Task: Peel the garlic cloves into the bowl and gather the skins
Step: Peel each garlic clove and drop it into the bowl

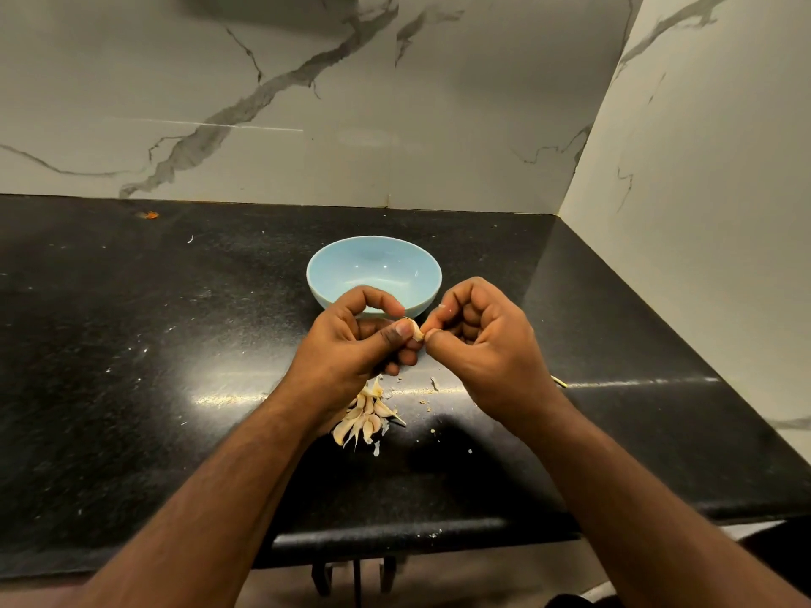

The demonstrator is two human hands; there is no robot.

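Papery skin should come off best if the left hand [351,340] keeps pinching the garlic clove [417,332] steady while the right hand [478,340], pinching its tip, pulls gently above the blue bowl [373,267].

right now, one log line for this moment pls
stage: peeling | left hand: pinches garlic clove | right hand: pinches same clove | bowl: no cloves visible | unpeeled cloves: piled on counter

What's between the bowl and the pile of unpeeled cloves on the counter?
In the head view, both hands sit between them: left hand and right hand pinch one clove just in front of the bowl, above the pile.
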